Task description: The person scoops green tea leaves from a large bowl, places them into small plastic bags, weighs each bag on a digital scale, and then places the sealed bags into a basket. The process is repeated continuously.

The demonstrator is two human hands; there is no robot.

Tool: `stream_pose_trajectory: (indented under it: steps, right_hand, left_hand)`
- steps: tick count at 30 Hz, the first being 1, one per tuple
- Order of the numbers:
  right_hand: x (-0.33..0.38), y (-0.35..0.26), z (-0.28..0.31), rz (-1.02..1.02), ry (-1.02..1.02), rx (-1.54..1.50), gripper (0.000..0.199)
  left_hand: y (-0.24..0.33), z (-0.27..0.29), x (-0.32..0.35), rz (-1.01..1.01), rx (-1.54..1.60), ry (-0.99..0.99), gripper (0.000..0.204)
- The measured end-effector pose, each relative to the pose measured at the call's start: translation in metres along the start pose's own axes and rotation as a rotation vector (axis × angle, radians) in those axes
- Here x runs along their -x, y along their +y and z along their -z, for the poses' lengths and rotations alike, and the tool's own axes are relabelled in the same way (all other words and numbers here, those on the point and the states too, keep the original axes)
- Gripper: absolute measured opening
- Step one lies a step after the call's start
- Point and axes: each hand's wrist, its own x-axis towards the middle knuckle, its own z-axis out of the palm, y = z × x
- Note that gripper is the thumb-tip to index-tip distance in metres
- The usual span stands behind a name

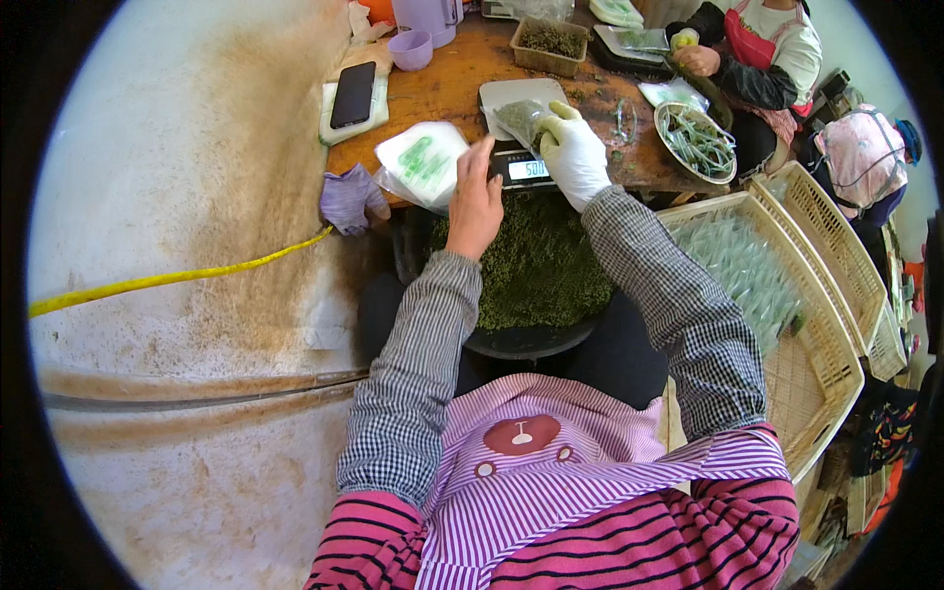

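While scale (511, 90) glows, right hand (573, 152) (gloved) holds bag (517, 119).

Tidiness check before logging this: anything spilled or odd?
Dark crumbs lie loose on the table outside the tub, so likely spilled. Odd too: the right hand wears a white glove, the left hand is bare, and a purple glove sits at the table's edge.

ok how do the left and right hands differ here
The left hand is bare, while the right hand wears a white glove. The left hand has its fingers extended and shows nothing in its grasp; the right hand grips a clear bag with green contents, over the scale. Both come out of checked sleeves.
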Motion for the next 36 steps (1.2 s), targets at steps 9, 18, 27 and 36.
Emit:
stream_pose_trajectory:
  steps: [9, 18, 27, 36]
  right_hand:
    - [-0.012, -0.003, -0.006, 0.001, 0.011, 0.065, 0.026]
    - [-0.012, -0.016, 0.048, -0.167, -0.009, -0.216, 0.01]
    - [0.031, -0.032, 0.117, -0.126, -0.344, -0.28, 0.025]
    - [0.097, -0.028, 0.152, 0.25, -0.371, -0.009, 0.029]
  left_hand:
    - [-0.016, -0.034, -0.071, -0.231, -0.091, 0.059, 0.042]
    - [0.026, -0.027, -0.055, -0.438, 0.134, 0.209, 0.028]
    - [0.057, -0.025, -0.006, -0.296, 0.468, 0.234, 0.008]
    - [0.055, -0.055, 0.082, -0.064, 0.495, 0.24, 0.011]
